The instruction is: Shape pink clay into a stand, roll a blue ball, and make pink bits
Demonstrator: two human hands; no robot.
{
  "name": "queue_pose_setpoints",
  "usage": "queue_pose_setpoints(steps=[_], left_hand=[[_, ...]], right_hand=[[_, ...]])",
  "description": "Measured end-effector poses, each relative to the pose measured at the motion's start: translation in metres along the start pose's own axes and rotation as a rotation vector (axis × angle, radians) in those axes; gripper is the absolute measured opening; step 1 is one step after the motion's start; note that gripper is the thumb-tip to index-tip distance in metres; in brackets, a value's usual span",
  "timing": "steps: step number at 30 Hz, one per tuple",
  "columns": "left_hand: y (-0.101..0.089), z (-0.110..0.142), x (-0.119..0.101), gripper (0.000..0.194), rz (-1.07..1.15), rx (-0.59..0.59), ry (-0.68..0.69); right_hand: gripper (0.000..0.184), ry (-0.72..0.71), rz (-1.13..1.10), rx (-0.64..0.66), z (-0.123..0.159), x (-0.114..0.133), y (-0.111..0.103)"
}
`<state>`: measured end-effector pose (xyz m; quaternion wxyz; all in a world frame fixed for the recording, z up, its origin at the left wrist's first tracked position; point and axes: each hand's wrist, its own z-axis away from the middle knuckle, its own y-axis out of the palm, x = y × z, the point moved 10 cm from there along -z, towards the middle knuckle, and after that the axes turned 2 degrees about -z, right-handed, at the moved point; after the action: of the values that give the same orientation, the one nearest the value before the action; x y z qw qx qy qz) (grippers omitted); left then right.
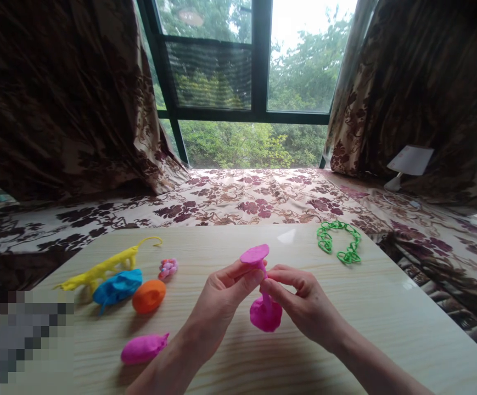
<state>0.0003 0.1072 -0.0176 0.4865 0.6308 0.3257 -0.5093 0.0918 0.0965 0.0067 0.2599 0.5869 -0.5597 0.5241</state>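
Note:
Above the table, both of my hands pinch a magenta modelling-clay piece (265,318). It has a thin stem, a flat round disc at the top and a wider round part with an uneven edge at the bottom. My left hand (224,293) grips it just under the disc, thumb and fingers closed. Lower on the stem, the thumb and fingertips of my right hand (310,302) press together around it. My fingers hide part of the stem.
Left on the table (217,373) lie a yellow long-tailed animal figure (106,266), a blue lump (118,286), an orange rounded piece (149,296), a small pink beaded cluster (168,267) and a magenta oblong piece (142,349). A green chain (349,256) lies back right.

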Motion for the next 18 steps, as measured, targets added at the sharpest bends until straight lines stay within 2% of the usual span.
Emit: queue_pose_setpoints(steps=[6,13,18], left_hand=[[-0.013,-0.003,-0.001,0.033,-0.153,-0.064,0.034],[-0.013,-0.004,-0.014,0.024,-0.531,-0.09,0.169],[-0.007,-0.003,-0.013,0.024,-0.528,-0.049,0.141]], right_hand=[[0.01,-0.019,0.112,0.066,0.0,-0.004,0.004],[0.014,-0.067,0.343,0.065,0.001,-0.018,0.007],[0.008,-0.101,0.425,0.037,0.002,-0.021,0.01]])
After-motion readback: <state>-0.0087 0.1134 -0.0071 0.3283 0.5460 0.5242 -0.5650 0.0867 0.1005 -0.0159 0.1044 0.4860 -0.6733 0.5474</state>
